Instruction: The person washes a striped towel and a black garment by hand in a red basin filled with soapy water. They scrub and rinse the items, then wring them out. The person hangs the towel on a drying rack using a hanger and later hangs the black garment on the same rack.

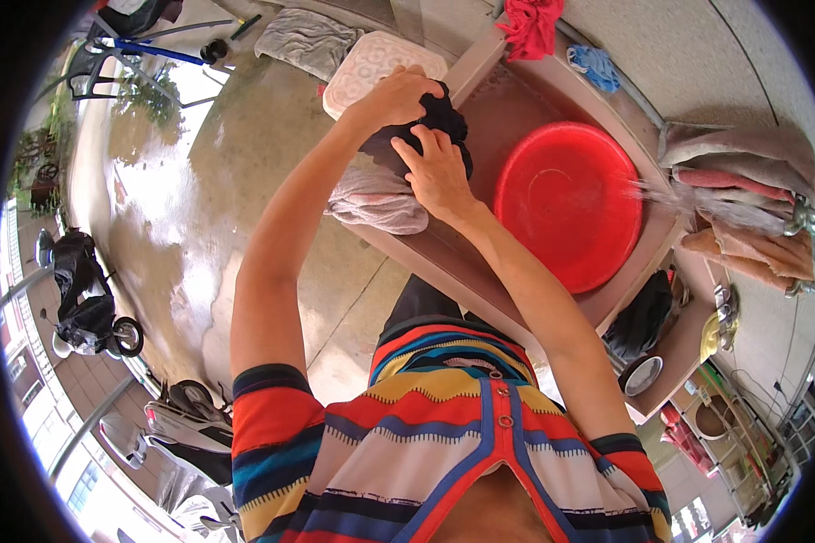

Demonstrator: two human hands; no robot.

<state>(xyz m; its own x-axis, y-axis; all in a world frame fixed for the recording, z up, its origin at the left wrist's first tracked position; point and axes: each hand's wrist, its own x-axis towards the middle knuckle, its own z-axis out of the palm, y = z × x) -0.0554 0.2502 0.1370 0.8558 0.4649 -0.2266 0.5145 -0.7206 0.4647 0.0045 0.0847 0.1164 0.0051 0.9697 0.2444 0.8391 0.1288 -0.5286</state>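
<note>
A bunched black cloth (444, 118) lies over the near-left wall of the sink, beside a white patterned stool top (380, 68). My left hand (403, 97) is closed on the cloth's upper part. Against its lower right side rests my right hand (441, 176), its fingers spread over the fabric. A light grey-pink towel (378, 199) drapes over the sink wall just below the cloth. To the right, a round red basin (569, 208) sits inside the sink (493, 100), and a blurred stream of water (666, 192) falls into it from the right.
Towels (743, 167) hang by a metal tap (801, 217) at the right. Red cloth (530, 27) and blue cloth (595, 68) lie along the far edge. A grey mat (308, 41) lies behind the stool on wet concrete (208, 199). Motorbikes (86, 290) stand at the left.
</note>
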